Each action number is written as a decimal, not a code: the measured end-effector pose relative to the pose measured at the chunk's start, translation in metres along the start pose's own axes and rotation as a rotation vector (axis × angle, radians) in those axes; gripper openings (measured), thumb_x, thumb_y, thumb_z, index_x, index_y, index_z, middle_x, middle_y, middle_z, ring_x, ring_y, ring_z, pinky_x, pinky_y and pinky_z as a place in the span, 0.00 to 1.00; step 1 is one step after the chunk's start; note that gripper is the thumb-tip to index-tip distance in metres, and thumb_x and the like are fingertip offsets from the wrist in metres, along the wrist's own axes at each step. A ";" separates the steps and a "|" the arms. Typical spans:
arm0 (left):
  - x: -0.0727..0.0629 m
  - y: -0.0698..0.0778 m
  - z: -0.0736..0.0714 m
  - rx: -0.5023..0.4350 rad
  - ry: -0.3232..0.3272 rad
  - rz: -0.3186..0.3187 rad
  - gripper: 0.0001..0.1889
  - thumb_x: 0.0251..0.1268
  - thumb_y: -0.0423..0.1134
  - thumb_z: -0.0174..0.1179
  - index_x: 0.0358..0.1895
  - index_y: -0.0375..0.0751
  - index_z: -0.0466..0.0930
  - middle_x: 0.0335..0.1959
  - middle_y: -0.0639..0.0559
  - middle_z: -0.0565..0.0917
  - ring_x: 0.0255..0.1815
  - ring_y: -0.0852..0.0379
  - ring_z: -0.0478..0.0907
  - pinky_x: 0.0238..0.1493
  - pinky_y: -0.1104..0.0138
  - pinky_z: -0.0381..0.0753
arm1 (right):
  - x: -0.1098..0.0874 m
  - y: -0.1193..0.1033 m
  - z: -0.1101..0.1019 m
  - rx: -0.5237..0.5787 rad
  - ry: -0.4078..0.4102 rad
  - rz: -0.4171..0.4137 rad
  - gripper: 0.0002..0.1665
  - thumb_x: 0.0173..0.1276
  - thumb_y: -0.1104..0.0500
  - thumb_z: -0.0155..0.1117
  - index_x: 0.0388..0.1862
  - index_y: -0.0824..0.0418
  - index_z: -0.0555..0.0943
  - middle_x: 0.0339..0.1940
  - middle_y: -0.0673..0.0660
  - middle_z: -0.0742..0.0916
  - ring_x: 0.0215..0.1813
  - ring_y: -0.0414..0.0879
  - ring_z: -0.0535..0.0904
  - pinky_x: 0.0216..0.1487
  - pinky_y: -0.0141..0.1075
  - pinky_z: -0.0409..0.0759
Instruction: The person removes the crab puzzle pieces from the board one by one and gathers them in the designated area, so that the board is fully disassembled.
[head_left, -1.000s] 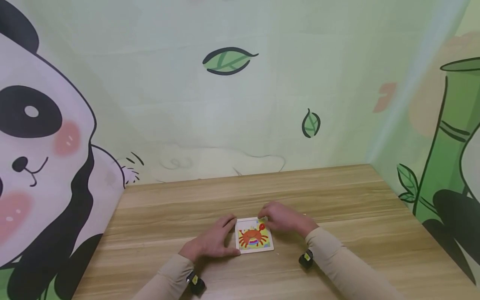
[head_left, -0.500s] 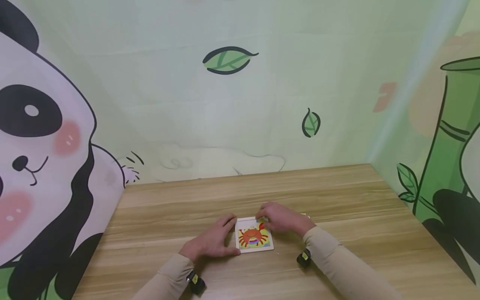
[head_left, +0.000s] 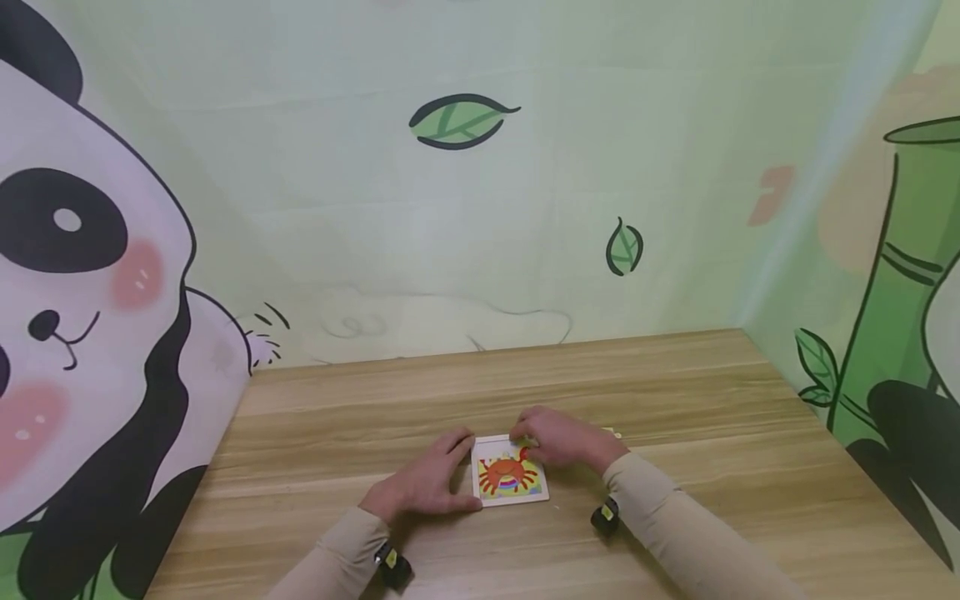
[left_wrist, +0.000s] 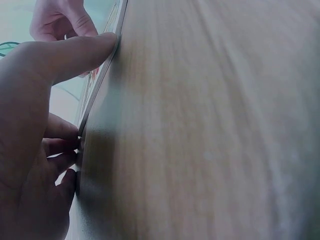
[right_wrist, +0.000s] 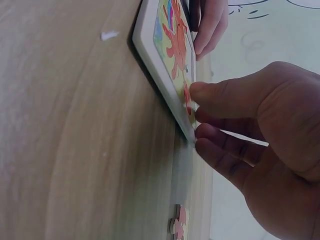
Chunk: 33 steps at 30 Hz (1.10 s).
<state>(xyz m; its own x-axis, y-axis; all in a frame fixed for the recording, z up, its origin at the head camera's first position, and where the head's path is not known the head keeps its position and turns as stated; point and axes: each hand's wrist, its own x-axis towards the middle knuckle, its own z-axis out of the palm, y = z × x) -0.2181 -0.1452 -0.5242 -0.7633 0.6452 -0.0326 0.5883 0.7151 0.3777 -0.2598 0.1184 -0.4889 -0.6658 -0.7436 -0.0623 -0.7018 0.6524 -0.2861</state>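
Note:
A small jigsaw puzzle [head_left: 510, 477] with an orange crab picture lies in a white-rimmed tray [head_left: 517, 502] on the table. Its upper left part is pale and bare. My left hand [head_left: 427, 477] holds the tray's left side, thumb at the near corner and fingers at the far one. At the far right corner, my right hand [head_left: 562, 435] has its thumb on a puzzle piece [right_wrist: 188, 96] with a red claw, fingertips bent close behind it. The fingers hide part of that corner. Beyond the right wrist lies a loose puzzle piece [right_wrist: 180, 222], red and yellow.
The wood-grain table [head_left: 360, 408] meets a pale green printed backdrop [head_left: 337, 208] at its far edge. A white scrap [right_wrist: 109, 35] lies near the tray. Black wrist cameras [head_left: 393, 568] hang under both sleeves.
The right hand has shifted slightly left along the tray's far edge, uncovering the loose piece behind the wrist. The claw piece under the thumb has shifted a little. The left hand stays put.

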 end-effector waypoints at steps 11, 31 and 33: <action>0.002 0.001 -0.001 -0.011 -0.024 -0.029 0.53 0.54 0.66 0.64 0.75 0.36 0.54 0.75 0.43 0.55 0.75 0.47 0.56 0.74 0.53 0.62 | -0.001 -0.005 -0.004 0.024 -0.075 0.071 0.24 0.62 0.67 0.65 0.57 0.55 0.82 0.51 0.52 0.79 0.54 0.45 0.76 0.58 0.40 0.79; 0.002 0.001 -0.002 -0.017 -0.009 -0.006 0.53 0.53 0.65 0.65 0.74 0.34 0.56 0.74 0.42 0.58 0.73 0.47 0.58 0.73 0.54 0.63 | 0.015 -0.012 -0.010 -0.137 -0.120 0.046 0.16 0.55 0.72 0.68 0.38 0.54 0.82 0.36 0.47 0.78 0.40 0.41 0.76 0.45 0.31 0.79; 0.002 0.001 -0.001 -0.019 -0.004 0.000 0.53 0.53 0.64 0.65 0.74 0.34 0.56 0.73 0.42 0.58 0.73 0.46 0.59 0.73 0.53 0.64 | 0.015 -0.012 -0.011 -0.151 -0.125 0.041 0.15 0.54 0.72 0.68 0.35 0.54 0.81 0.35 0.47 0.78 0.38 0.41 0.75 0.42 0.31 0.78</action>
<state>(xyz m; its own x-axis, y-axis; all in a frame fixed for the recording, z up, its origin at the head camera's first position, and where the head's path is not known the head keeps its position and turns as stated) -0.2192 -0.1439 -0.5226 -0.7622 0.6463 -0.0367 0.5830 0.7099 0.3952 -0.2644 0.1007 -0.4760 -0.6645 -0.7222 -0.1922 -0.7111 0.6901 -0.1344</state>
